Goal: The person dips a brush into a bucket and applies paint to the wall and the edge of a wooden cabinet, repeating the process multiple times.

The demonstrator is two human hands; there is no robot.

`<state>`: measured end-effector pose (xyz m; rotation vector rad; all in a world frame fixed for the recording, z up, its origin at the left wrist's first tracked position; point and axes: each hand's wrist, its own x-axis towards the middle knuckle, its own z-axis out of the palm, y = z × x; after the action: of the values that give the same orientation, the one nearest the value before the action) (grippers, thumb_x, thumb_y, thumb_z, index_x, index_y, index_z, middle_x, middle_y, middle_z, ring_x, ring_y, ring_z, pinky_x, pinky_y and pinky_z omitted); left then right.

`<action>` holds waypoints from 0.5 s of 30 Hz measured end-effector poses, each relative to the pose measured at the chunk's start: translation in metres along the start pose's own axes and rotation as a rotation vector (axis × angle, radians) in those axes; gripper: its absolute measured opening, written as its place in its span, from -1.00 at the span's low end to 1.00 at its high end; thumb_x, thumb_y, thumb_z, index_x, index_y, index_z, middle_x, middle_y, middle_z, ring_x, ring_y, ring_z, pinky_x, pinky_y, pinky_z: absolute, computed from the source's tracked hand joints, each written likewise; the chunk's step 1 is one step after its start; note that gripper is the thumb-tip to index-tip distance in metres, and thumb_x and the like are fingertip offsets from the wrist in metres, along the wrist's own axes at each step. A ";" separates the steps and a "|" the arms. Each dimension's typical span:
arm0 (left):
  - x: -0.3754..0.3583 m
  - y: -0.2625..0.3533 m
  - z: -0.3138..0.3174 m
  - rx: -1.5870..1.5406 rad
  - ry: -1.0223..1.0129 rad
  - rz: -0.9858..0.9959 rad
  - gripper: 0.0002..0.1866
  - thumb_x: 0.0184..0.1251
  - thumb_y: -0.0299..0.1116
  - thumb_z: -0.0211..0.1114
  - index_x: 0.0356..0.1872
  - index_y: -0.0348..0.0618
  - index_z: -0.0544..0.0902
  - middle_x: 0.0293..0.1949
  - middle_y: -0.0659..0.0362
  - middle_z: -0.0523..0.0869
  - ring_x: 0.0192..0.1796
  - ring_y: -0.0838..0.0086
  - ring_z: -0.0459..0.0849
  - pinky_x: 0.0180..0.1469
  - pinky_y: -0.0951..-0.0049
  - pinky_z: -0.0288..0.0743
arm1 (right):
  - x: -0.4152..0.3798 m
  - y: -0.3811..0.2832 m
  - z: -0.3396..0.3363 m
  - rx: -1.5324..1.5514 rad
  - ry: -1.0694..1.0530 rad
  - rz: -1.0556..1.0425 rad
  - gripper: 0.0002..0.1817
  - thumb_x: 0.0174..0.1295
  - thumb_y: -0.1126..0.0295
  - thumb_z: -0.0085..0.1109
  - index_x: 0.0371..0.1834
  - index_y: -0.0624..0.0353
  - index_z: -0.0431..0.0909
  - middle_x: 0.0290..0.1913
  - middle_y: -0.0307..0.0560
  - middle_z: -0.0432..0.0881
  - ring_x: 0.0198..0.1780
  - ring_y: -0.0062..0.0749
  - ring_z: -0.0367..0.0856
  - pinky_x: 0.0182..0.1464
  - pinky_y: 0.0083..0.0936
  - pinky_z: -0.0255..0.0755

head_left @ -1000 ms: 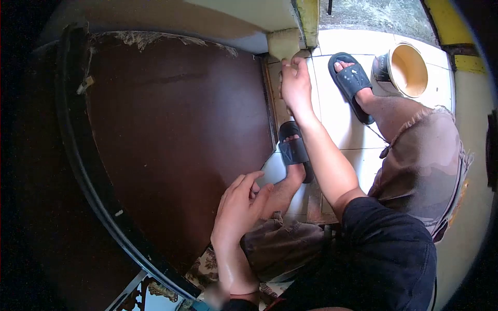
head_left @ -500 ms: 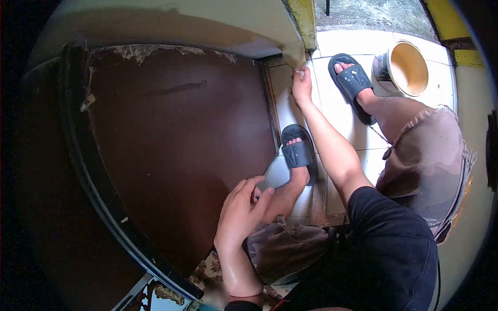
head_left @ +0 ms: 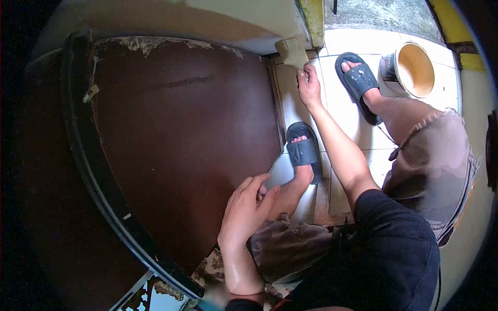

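My right hand (head_left: 309, 85) grips a pale, wide paintbrush (head_left: 292, 52) near the foot of the wall (head_left: 228, 26). The brush head points up and left, its bristle end at the wall's lower edge. My left hand (head_left: 249, 207) hangs over my lower leg, its fingers loosely bent and apart, holding nothing. It is beside the dark brown panel (head_left: 181, 129).
A bucket (head_left: 415, 70) with a pale tan inside stands on the white tiles (head_left: 365, 140) at the upper right. My sandalled feet rest on the tiles, one sandal (head_left: 303, 153) close to the panel edge. A yellow door post (head_left: 312, 20) rises beyond.
The brush has turned and shifted, with more of its head now showing clear of my right hand. My right hand's fingers have changed position around it. The whole view has shifted slightly.
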<state>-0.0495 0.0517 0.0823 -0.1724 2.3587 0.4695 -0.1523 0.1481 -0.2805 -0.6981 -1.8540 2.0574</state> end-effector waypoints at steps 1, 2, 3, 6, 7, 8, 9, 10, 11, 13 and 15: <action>-0.001 0.003 0.000 -0.013 -0.001 -0.027 -0.70 0.21 -0.34 0.29 -0.06 -0.25 0.59 -0.36 0.06 0.59 -0.35 0.38 0.56 -0.30 0.44 0.46 | 0.010 0.012 0.006 -0.057 0.077 -0.100 -0.74 0.34 0.29 0.03 0.00 0.16 0.36 -0.47 -0.25 0.48 -0.44 -0.62 0.41 -0.36 -0.58 0.33; -0.001 0.004 0.000 -0.008 0.003 -0.023 -0.70 0.21 -0.34 0.29 -0.06 -0.25 0.59 -0.36 0.06 0.59 -0.35 0.38 0.56 -0.30 0.44 0.46 | 0.018 0.026 0.008 -0.052 0.081 -0.103 -0.74 0.34 0.29 0.03 0.00 0.16 0.36 -0.47 -0.25 0.48 -0.44 -0.62 0.41 -0.36 -0.58 0.33; -0.001 0.003 0.001 -0.003 -0.003 -0.027 -0.69 0.21 -0.34 0.29 -0.06 -0.25 0.59 -0.35 0.06 0.59 -0.35 0.38 0.56 -0.29 0.44 0.46 | 0.025 0.042 0.005 -0.067 0.072 0.033 -0.75 0.34 0.29 0.04 -0.01 0.14 0.36 -0.50 -0.25 0.48 -0.44 -0.61 0.42 -0.36 -0.57 0.33; 0.000 0.001 0.000 0.010 -0.002 -0.022 -0.69 0.21 -0.34 0.29 -0.05 -0.25 0.59 -0.35 0.05 0.60 -0.34 0.37 0.57 -0.29 0.44 0.47 | 0.025 0.043 -0.009 -0.109 0.023 0.309 -0.71 0.32 0.22 0.04 0.00 0.12 0.38 -0.17 0.08 0.62 -0.09 -0.27 0.59 -0.02 -0.42 0.40; 0.000 0.000 0.000 0.019 0.004 -0.009 -0.69 0.20 -0.34 0.29 -0.05 -0.25 0.59 -0.35 0.06 0.60 -0.34 0.37 0.57 -0.30 0.45 0.47 | 0.024 0.043 -0.013 -0.114 -0.005 0.464 -0.69 0.33 0.19 0.02 0.00 0.13 0.38 -0.19 0.11 0.63 -0.10 -0.27 0.59 -0.03 -0.42 0.40; -0.001 -0.001 0.000 0.016 0.001 -0.013 -0.69 0.20 -0.34 0.29 -0.05 -0.25 0.59 -0.35 0.06 0.60 -0.34 0.37 0.57 -0.30 0.45 0.47 | 0.023 0.043 -0.020 -0.121 -0.030 0.617 -0.68 0.33 0.17 0.01 -0.01 0.14 0.38 -0.21 0.13 0.63 -0.10 -0.27 0.59 -0.04 -0.42 0.40; -0.001 -0.002 -0.001 0.005 -0.008 -0.023 -0.69 0.20 -0.34 0.29 -0.05 -0.25 0.59 -0.34 0.05 0.60 -0.34 0.37 0.57 -0.30 0.45 0.47 | 0.018 0.083 -0.019 -0.148 0.045 0.428 -0.68 0.31 0.08 0.01 -0.10 0.08 0.38 -0.65 -0.26 0.44 -0.68 -0.55 0.34 -0.64 -0.48 0.20; 0.000 -0.002 -0.001 -0.006 -0.014 -0.029 -0.69 0.21 -0.33 0.29 -0.05 -0.25 0.59 -0.34 0.05 0.60 -0.34 0.36 0.57 -0.30 0.45 0.47 | 0.015 0.102 -0.023 -0.151 0.049 0.424 -0.68 0.31 0.08 0.01 -0.10 0.08 0.38 -0.65 -0.26 0.44 -0.68 -0.55 0.34 -0.64 -0.48 0.20; 0.001 -0.001 -0.002 -0.008 -0.013 -0.023 -0.69 0.21 -0.33 0.29 -0.05 -0.25 0.59 -0.34 0.05 0.60 -0.34 0.36 0.57 -0.30 0.45 0.47 | 0.015 0.114 -0.026 -0.238 0.059 0.415 -0.67 0.30 0.07 0.02 -0.09 0.08 0.38 -0.66 -0.25 0.44 -0.68 -0.53 0.35 -0.65 -0.47 0.20; 0.001 -0.001 -0.002 -0.014 -0.019 -0.038 -0.68 0.20 -0.33 0.29 -0.05 -0.24 0.59 -0.33 0.05 0.61 -0.34 0.36 0.57 -0.29 0.45 0.47 | 0.018 0.121 -0.025 -0.343 0.060 0.436 -0.66 0.29 0.08 0.03 -0.08 0.08 0.39 -0.65 -0.21 0.45 -0.69 -0.50 0.36 -0.66 -0.46 0.20; 0.001 -0.002 -0.002 -0.014 -0.011 -0.032 -0.68 0.20 -0.34 0.29 -0.05 -0.24 0.59 -0.33 0.05 0.61 -0.34 0.37 0.57 -0.29 0.45 0.47 | 0.022 0.120 -0.017 -0.358 0.045 0.538 -0.66 0.29 0.08 0.03 -0.06 0.09 0.40 -0.63 -0.15 0.47 -0.69 -0.49 0.37 -0.66 -0.45 0.21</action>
<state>-0.0510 0.0494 0.0829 -0.2131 2.3388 0.4710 -0.1491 0.1577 -0.4028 -1.4598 -2.2144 1.9739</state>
